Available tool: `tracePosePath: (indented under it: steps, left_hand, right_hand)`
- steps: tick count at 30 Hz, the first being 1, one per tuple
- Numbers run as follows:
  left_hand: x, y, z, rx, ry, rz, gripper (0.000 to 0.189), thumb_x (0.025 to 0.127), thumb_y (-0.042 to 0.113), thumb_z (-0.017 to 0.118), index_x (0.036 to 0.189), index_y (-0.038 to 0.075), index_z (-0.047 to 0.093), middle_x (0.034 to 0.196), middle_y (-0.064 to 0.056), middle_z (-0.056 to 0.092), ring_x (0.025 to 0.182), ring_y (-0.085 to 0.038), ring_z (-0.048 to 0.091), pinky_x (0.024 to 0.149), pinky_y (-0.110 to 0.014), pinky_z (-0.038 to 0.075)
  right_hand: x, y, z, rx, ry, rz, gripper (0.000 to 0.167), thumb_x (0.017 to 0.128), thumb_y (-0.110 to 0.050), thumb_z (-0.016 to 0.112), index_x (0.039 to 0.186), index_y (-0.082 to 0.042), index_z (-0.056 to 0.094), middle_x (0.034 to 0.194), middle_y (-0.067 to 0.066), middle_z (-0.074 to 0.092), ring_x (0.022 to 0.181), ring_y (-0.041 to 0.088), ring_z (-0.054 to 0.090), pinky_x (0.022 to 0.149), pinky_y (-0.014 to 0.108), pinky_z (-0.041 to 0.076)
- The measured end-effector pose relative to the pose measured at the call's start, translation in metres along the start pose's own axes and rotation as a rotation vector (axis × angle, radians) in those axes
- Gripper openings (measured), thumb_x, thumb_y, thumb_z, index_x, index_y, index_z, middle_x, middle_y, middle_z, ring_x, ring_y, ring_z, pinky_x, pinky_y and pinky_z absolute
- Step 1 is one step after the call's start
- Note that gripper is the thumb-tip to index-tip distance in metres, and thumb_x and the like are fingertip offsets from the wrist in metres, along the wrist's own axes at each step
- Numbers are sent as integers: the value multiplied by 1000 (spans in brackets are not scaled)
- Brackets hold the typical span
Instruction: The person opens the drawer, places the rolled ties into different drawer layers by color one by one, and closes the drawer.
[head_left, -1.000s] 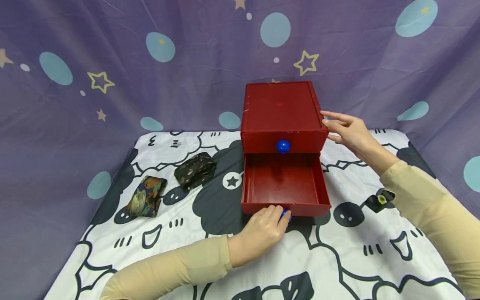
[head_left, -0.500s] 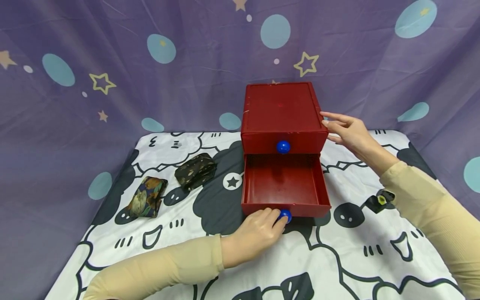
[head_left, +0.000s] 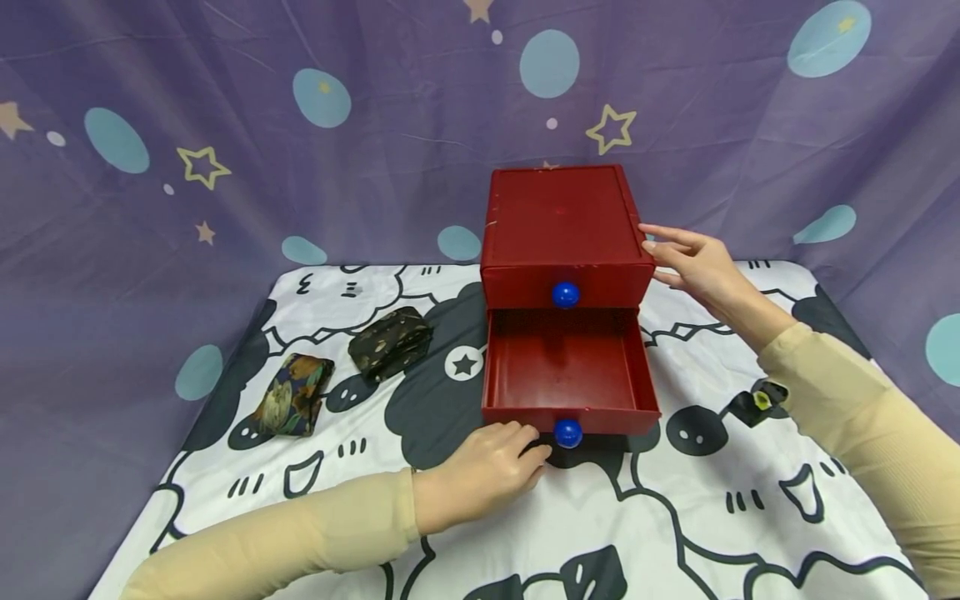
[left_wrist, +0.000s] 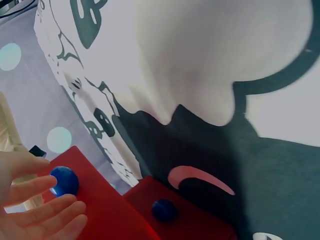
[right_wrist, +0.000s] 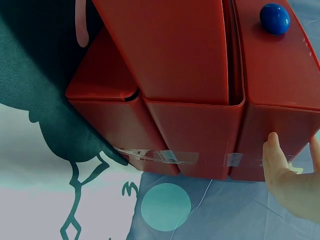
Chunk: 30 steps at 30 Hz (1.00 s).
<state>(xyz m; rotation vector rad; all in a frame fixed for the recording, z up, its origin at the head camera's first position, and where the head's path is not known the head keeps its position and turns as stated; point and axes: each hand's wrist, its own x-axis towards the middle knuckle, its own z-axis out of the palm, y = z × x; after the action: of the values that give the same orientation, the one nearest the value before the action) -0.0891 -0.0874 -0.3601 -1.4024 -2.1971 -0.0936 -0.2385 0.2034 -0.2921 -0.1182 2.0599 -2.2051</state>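
A red drawer unit [head_left: 558, 212] stands on the cloth-covered table, its tiers taped together along the side in the right wrist view. One drawer [head_left: 562, 379] is pulled out, with nothing lying inside. Just left of that drawer's blue knob [head_left: 567, 433], apart from it, is my left hand [head_left: 483, 475]; its fingers look loose and hold nothing in the left wrist view. My right hand [head_left: 697, 262] rests its fingertips against the right side of the top tier, fingers fairly straight. Below the pulled-out drawer, a further blue knob [left_wrist: 164, 210] shows in the left wrist view.
Two folded patterned cloth-like items lie on the left, a floral one [head_left: 295, 394] and a dark one [head_left: 391, 342]. A small black item with a yellow mark [head_left: 757, 402] sits beside my right sleeve. A purple curtain [head_left: 405, 167] hangs behind the table.
My left hand has let go of the pulled-out drawer's blue knob and moved left, leaving the knob fully visible. The drawer and my right hand have stayed in place.
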Motion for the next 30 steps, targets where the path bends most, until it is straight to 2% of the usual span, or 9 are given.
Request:
tracePosePath:
  steps: [9,17,30]
  left_hand:
    - [-17,-11,-4,-46,-123,29,9,74,20,67,78,13,66,72,1,53,60,-11,49,51,-22,40]
    - [-31,-22,-7,-84,-186,-21,10,71,20,71,76,13,66,72,2,53,60,-11,50,51,-23,40]
    - [-49,-49,-11,-93,-274,-135,8,71,17,71,75,12,67,68,3,51,58,-11,49,50,-23,40]
  right_hand:
    - [0,0,0,-7,3,18,51,78,-23,67,125,-13,52,111,2,53,95,8,56,72,21,49]
    - [-1,0,-1,-11,-16,-14,50,80,-20,65,126,-10,50,97,-4,62,93,7,57,70,21,49]
    - [-1,-1,-1,-44,-7,0,52,79,-23,65,127,-11,49,99,-4,60,95,7,56,71,20,49]
